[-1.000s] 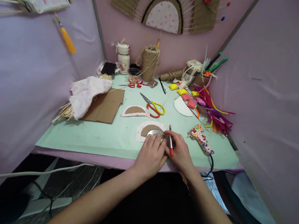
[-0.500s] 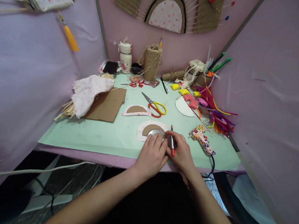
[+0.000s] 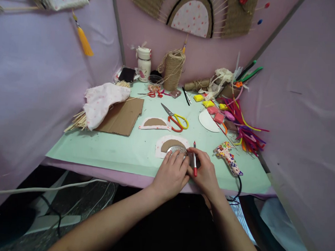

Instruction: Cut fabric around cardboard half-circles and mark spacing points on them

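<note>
My left hand (image 3: 172,175) lies with fingers stretched over a clear protractor (image 3: 175,148), pressing on its lower part. Beneath that is a half-round brown cardboard piece (image 3: 166,144) on white fabric with pink spots (image 3: 158,149). From the right, my right hand (image 3: 206,171) meets the protractor's edge, fingers curled close to the left hand. A red-and-silver pen (image 3: 194,157) is tucked in its fingers, roughly upright in view. Just behind lies a second cardboard half-round (image 3: 155,122) with spotted fabric folded round its edge. Scissors (image 3: 176,118) with red and yellow handles lie beside it.
At right rests a patterned glue gun (image 3: 228,157) with a black cord. Pipe cleaners (image 3: 248,134), clay packets (image 3: 207,104) and a white half-circle (image 3: 209,121) sit behind it. Left are cardboard (image 3: 122,117) and sticks (image 3: 78,121) under cloth. A twine spool (image 3: 173,71) and bottle (image 3: 144,65) stand behind.
The view has shifted slightly, so the table's things appear a little further right. Both hands keep their places at the protractor, and the pen stays in the right hand.
</note>
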The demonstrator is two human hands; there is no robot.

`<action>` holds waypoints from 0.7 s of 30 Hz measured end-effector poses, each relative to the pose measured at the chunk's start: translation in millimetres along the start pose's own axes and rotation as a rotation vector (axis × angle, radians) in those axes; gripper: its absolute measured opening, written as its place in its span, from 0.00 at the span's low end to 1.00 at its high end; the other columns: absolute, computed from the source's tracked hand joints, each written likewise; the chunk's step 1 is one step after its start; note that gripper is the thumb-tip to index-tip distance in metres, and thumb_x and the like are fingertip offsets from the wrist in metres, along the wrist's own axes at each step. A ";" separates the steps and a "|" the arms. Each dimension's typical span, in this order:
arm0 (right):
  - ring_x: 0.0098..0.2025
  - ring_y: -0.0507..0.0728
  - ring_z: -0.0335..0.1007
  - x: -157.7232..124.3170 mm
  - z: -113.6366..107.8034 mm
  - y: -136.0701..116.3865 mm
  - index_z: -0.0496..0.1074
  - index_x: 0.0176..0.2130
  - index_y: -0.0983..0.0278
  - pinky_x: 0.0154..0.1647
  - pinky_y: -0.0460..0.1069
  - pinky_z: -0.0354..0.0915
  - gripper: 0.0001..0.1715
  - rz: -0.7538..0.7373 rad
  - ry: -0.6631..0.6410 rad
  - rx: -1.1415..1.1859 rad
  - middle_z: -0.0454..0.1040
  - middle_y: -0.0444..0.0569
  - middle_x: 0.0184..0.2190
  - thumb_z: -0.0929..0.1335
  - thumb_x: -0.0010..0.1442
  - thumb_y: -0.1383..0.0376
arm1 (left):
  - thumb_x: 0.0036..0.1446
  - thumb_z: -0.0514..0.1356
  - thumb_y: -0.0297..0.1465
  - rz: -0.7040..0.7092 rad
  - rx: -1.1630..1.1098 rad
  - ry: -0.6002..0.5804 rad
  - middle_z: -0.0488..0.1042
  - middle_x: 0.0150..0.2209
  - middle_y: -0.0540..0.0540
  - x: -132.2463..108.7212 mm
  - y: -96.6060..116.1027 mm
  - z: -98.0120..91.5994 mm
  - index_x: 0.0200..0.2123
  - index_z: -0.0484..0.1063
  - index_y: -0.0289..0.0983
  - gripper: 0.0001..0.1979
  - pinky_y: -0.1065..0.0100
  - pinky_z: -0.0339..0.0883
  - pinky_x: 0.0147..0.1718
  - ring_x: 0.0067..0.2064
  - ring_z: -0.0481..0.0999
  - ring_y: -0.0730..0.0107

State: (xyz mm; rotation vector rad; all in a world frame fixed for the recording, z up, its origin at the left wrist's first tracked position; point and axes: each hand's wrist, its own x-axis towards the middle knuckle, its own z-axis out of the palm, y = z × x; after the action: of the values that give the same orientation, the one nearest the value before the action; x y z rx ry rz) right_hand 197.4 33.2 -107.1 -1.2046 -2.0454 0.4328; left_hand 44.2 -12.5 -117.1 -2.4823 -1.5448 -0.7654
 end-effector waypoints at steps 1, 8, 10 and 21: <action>0.48 0.63 0.71 -0.3 0.3 0.4 0.68 0.51 0.62 0.49 0.59 0.69 0.23 -0.004 0.005 -0.001 0.75 0.54 0.46 0.69 0.55 0.64 | 0.61 0.56 0.35 0.000 0.000 -0.001 0.69 0.57 0.32 -0.1 -0.2 0.2 0.57 0.65 0.27 0.24 0.47 0.54 0.62 0.61 0.65 0.46; 0.48 0.63 0.71 -1.3 2.2 3.0 0.68 0.51 0.62 0.49 0.58 0.70 0.24 -0.025 0.019 -0.019 0.75 0.54 0.46 0.70 0.54 0.66 | 0.61 0.56 0.35 0.001 0.002 -0.004 0.70 0.56 0.33 0.2 -0.1 -1.0 0.56 0.66 0.28 0.23 0.49 0.54 0.62 0.60 0.65 0.48; 0.48 0.63 0.70 -1.3 2.4 3.5 0.68 0.51 0.61 0.49 0.59 0.70 0.24 -0.028 0.020 -0.020 0.75 0.54 0.46 0.70 0.54 0.66 | 0.61 0.56 0.35 0.002 0.001 -0.002 0.70 0.56 0.33 0.3 0.1 -1.0 0.56 0.66 0.28 0.23 0.49 0.54 0.62 0.60 0.66 0.48; 0.48 0.63 0.70 -1.7 2.6 1.9 0.68 0.51 0.62 0.49 0.58 0.70 0.23 -0.023 0.025 -0.023 0.75 0.54 0.46 0.70 0.55 0.65 | 0.62 0.56 0.35 0.001 0.014 -0.013 0.69 0.56 0.32 0.5 0.4 -1.1 0.56 0.65 0.27 0.24 0.48 0.53 0.63 0.61 0.65 0.47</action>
State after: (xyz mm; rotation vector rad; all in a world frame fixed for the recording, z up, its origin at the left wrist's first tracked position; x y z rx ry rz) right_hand 197.2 32.9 -110.8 -1.1938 -2.0462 0.3827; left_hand 44.4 -12.6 -115.8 -2.4833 -1.5473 -0.7375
